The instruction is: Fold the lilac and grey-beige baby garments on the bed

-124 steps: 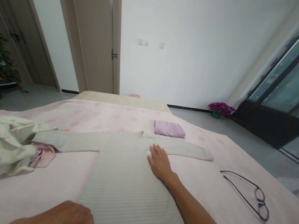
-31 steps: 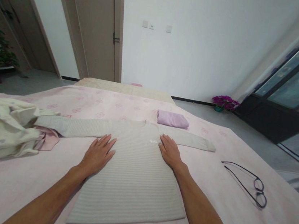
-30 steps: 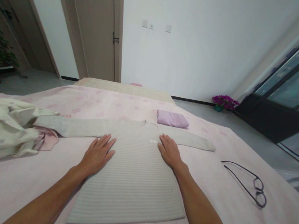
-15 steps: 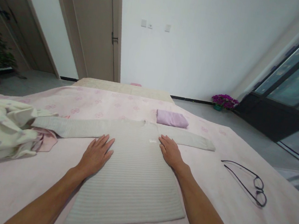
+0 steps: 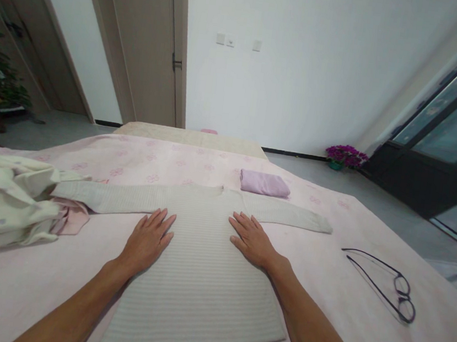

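Covering the foreground, a pink floral cloth (image 5: 319,315) carries a striped long-sleeved top (image 5: 198,284) laid flat at its middle, one sleeve (image 5: 125,198) reaching a rumpled cream bundle (image 5: 4,193). The left hand (image 5: 147,241) rests palm-down on the top's edge below that sleeve, fingers loosely spread; the right hand (image 5: 253,242), also spread flat, has slid inward over the chest, hiding the white print visible half a second ago. With that, both palms seem to bear on the fabric rather than grip it. Just beyond lies a folded lilac cloth (image 5: 265,184); on the floor (image 5: 390,212), magenta flowers (image 5: 347,155) fill a small green pot (image 5: 336,165).
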Demonstrator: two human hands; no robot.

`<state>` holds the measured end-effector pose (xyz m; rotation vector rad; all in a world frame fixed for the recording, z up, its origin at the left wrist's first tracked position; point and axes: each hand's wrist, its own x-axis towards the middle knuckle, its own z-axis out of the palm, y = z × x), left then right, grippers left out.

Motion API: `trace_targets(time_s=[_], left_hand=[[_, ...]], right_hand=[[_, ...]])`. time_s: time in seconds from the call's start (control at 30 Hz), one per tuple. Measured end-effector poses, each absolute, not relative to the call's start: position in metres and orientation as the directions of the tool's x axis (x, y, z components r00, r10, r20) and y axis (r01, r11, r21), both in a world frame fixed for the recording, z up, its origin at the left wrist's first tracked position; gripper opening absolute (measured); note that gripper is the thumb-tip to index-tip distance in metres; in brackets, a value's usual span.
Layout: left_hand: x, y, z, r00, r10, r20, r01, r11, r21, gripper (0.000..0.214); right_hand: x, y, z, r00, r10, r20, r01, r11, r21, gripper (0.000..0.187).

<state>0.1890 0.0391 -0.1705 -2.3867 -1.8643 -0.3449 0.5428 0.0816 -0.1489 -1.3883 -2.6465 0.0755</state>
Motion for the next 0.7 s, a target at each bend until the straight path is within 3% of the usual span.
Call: trace_targets(time_s=[0.3,0.43,0.53,0.7], left_hand=[[0.183,0.041,-0.172,0.152,0.950,0.274,0.959,-0.209,0.191,0.050],[0.170,0.049,-0.170,-0.126,0.930,0.345,0.931,-0.010,0.364,0.052],[0.156,0.055,-0.163,-0.373,0.824,0.427,0.856,0.129,0.500,0.056],[0.131,0.060,-0.154,-0.554,0.643,0.529,0.784,0.189,0.592,0.063]], right_hand=[[0.545,0.088,-0.159,-0.449,0.878,0.166,0.879,0.467,-0.095,0.057],[0.545,0.090,-0.161,-0.442,0.880,0.174,0.881,0.462,-0.102,0.056],[0.545,0.090,-0.162,-0.441,0.878,0.187,0.878,0.465,-0.112,0.055],[0.545,0.090,-0.161,-0.438,0.879,0.191,0.878,0.463,-0.119,0.055]])
